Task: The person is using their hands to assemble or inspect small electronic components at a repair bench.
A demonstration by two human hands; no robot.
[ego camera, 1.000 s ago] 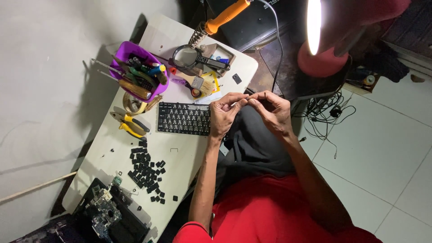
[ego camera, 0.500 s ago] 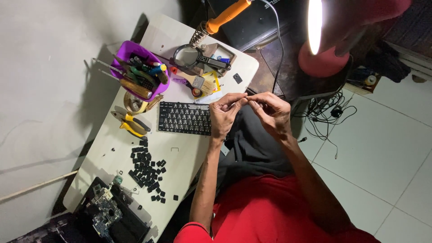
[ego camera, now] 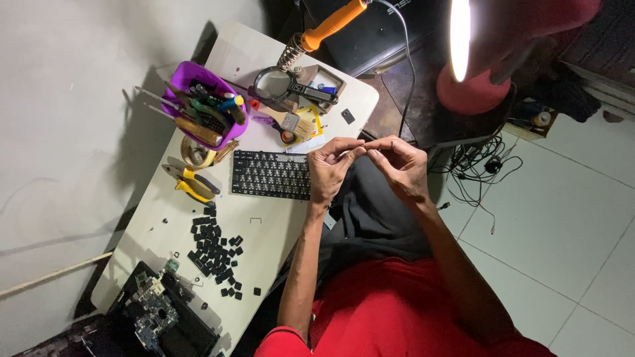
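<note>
My left hand (ego camera: pixel 329 170) and my right hand (ego camera: pixel 399 165) meet fingertip to fingertip just past the right edge of the white table (ego camera: pixel 264 228). Between them they pinch a tiny dark part (ego camera: pixel 363 144), too small to identify. A black keyboard (ego camera: pixel 271 175) with its keycaps off lies on the table, right beside my left hand. A heap of loose black keycaps (ego camera: pixel 215 250) sits nearer to me on the tabletop.
A purple cup of tools (ego camera: pixel 210 109), a tape roll (ego camera: pixel 197 153), yellow-handled pliers (ego camera: pixel 190 185), a magnifying glass (ego camera: pixel 270 82) and an orange-handled soldering iron (ego camera: pixel 325 26) crowd the far end. An opened device with a circuit board (ego camera: pixel 157 311) lies near me. A lit red lamp (ego camera: pixel 479 63) and floor cables (ego camera: pixel 479 165) are on the right.
</note>
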